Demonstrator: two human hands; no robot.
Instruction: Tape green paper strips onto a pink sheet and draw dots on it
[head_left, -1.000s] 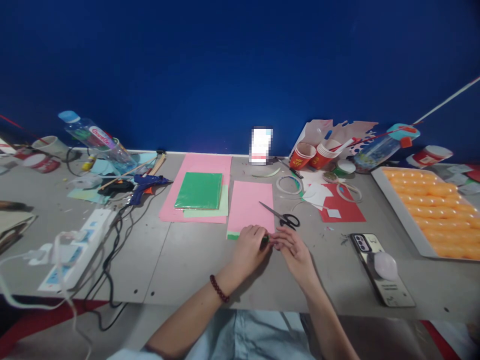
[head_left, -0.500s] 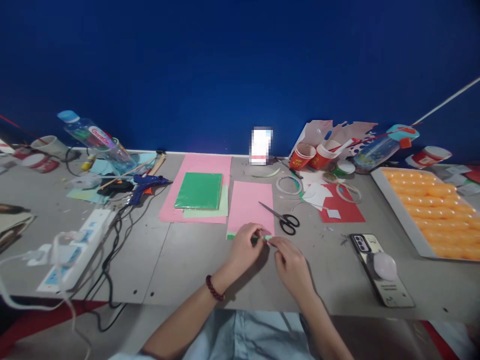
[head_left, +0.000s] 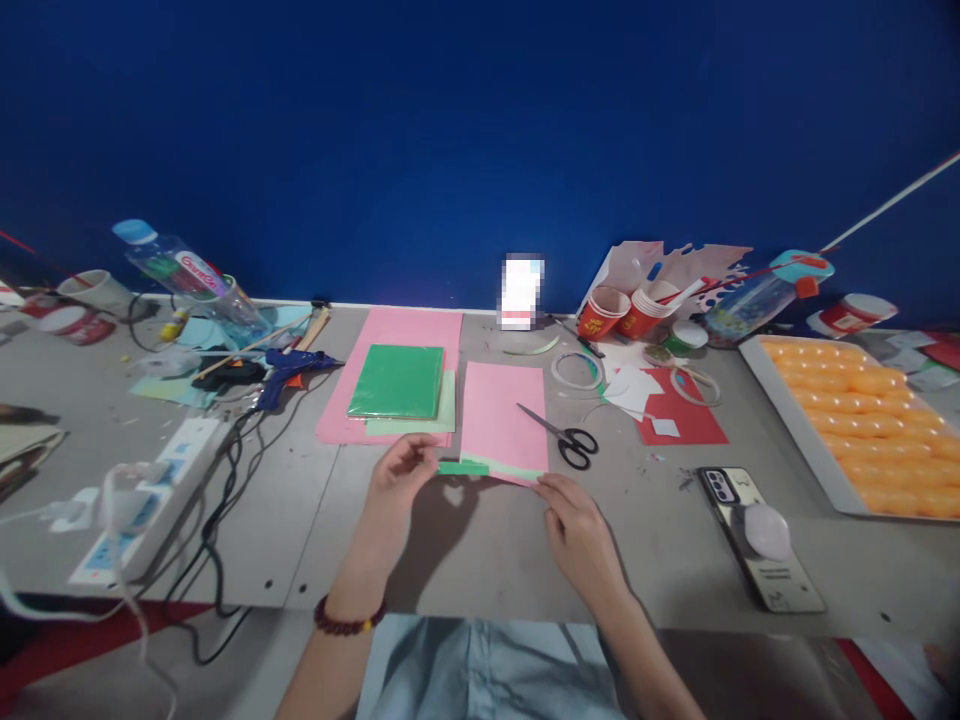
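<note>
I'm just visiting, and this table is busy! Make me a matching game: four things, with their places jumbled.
Things:
1. scissors
2. green strip
3. blue glue gun
4. phone with round grip

Places:
A. just beyond the white power strip
B. near edge of the table, far right of the hands
C. at the left hand's fingertips
D. tip on the smaller pink sheet, handles off it

Pairs: 1-D, 2-C, 3-A, 4-B

The lone head-worn camera looks forward and down across the table [head_left: 667,560]; it faces the blue wall [head_left: 480,140]; the left hand [head_left: 397,472] and right hand [head_left: 576,512] are near.
</note>
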